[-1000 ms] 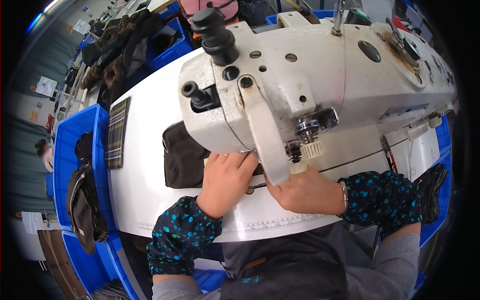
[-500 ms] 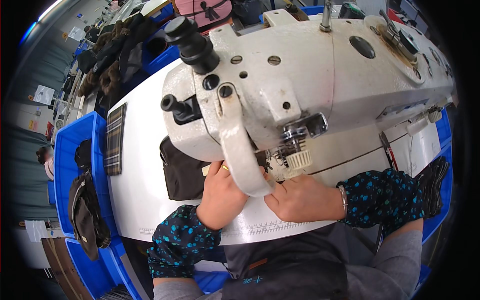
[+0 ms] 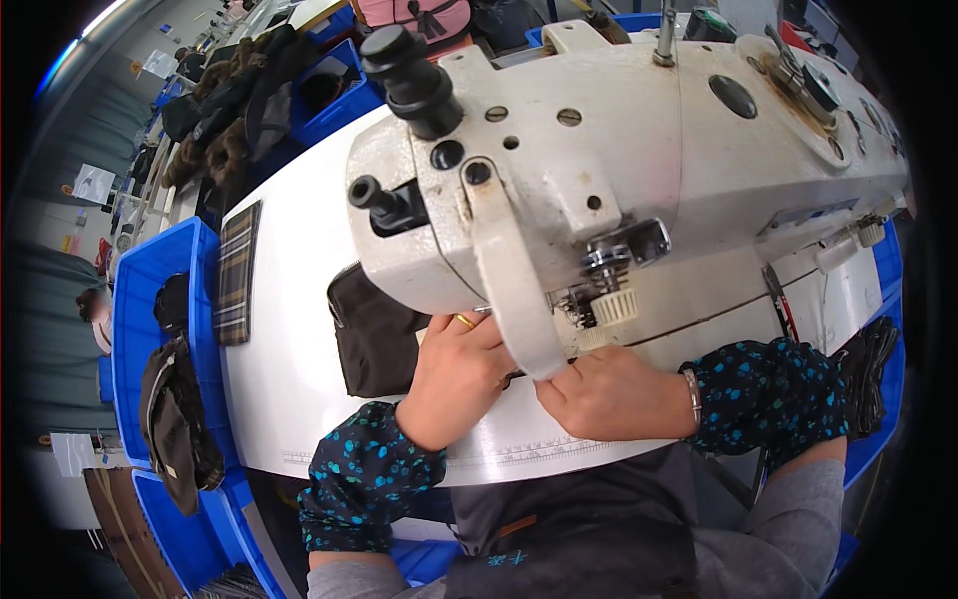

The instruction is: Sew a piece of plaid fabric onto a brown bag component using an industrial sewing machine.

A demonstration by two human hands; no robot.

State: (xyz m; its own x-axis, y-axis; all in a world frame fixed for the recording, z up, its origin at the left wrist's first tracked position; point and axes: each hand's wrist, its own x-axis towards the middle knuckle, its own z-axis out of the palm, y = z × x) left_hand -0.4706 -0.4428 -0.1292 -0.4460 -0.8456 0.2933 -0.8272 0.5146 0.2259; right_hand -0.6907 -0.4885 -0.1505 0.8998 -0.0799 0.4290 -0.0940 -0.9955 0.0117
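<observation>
White sewing machine [image 3: 589,150], one dark pouch [image 3: 371,344] alongside, two curled hands [image 3: 454,384] [image 3: 621,396], unclear whether pinching

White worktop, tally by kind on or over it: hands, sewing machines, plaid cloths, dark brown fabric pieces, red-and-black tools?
Hands (left hand, right hand): 2
Sewing machine: 1
Plaid cloth: 1
Dark brown fabric piece: 1
Red-and-black tool: 1
Total: 6

Blue characters [image 3: 518,558] stand on the dark apron [image 3: 609,544], a ruler scale [image 3: 544,453] on the white table [image 3: 284,329].
</observation>
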